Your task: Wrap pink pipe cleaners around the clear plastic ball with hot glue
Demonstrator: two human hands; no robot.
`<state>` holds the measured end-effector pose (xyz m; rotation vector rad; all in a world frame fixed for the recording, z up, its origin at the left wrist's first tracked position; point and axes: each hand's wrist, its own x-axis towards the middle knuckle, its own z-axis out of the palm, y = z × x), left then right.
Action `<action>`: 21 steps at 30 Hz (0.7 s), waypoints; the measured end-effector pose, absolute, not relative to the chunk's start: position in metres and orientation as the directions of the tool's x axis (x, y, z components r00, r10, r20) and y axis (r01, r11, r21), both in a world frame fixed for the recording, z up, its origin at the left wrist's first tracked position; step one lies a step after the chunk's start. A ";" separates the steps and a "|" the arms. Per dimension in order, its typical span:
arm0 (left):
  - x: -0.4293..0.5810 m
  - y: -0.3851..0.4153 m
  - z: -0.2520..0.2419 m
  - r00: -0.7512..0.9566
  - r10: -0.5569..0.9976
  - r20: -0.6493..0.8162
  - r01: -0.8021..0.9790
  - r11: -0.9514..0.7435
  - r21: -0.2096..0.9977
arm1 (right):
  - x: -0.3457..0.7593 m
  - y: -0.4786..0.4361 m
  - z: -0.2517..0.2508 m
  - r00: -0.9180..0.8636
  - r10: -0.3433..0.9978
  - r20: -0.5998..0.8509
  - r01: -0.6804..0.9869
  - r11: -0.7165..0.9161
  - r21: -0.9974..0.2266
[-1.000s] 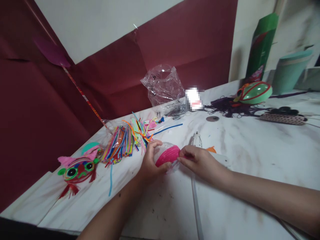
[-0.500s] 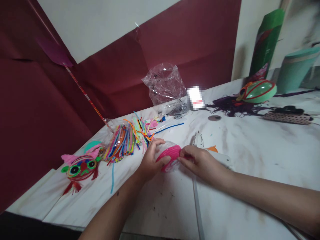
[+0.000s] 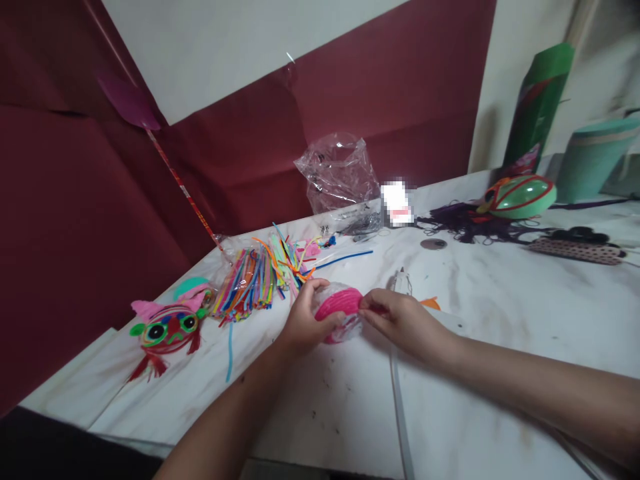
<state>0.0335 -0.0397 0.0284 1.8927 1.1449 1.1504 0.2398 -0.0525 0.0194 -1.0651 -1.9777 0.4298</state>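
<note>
A rounded clear plastic piece [image 3: 351,328] rests in my left hand [image 3: 303,323], whose fingers and thumb clasp it from the left. Rows of bright pink pipe cleaner [image 3: 339,304] cover part of its side. My right hand [image 3: 397,317] pinches at the right edge of the pink rows, thumb and forefinger pressed together. The fingertips hide most of what they grip there, seemingly the pink strand. Just behind my right hand lies a white tool like a glue gun [image 3: 402,281], partly covered, with an orange piece [image 3: 430,304] beside it.
Left of my hands lie bundled colourful pipe cleaners [image 3: 250,283] and a mask-like pink-eared animal face [image 3: 170,330]. Behind are a crumpled clear bag [image 3: 343,173] and a blurred-out bright rectangle [image 3: 397,202]. To the right sit a green balloon-like figure [image 3: 525,198] and a teal bin [image 3: 593,160].
The whole view has shifted, so the table things sit slightly farther right. Both hands keep their hold, and the pink-wrapped piece looks slightly turned.
</note>
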 end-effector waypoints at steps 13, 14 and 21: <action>0.028 -0.037 0.025 0.094 0.928 0.360 0.337 -0.370 0.866 | 0.218 -0.046 0.024 -0.255 0.799 0.545 0.562 0.581 -0.588; 0.029 -0.039 0.027 0.087 0.937 0.339 0.351 -0.347 0.870 | 0.217 -0.047 0.024 -0.256 0.797 0.548 0.561 0.584 -0.587; 0.031 -0.042 0.034 0.015 0.949 0.315 0.312 -0.304 0.900 | 0.217 -0.052 0.024 -0.253 0.802 0.541 0.489 0.589 -0.644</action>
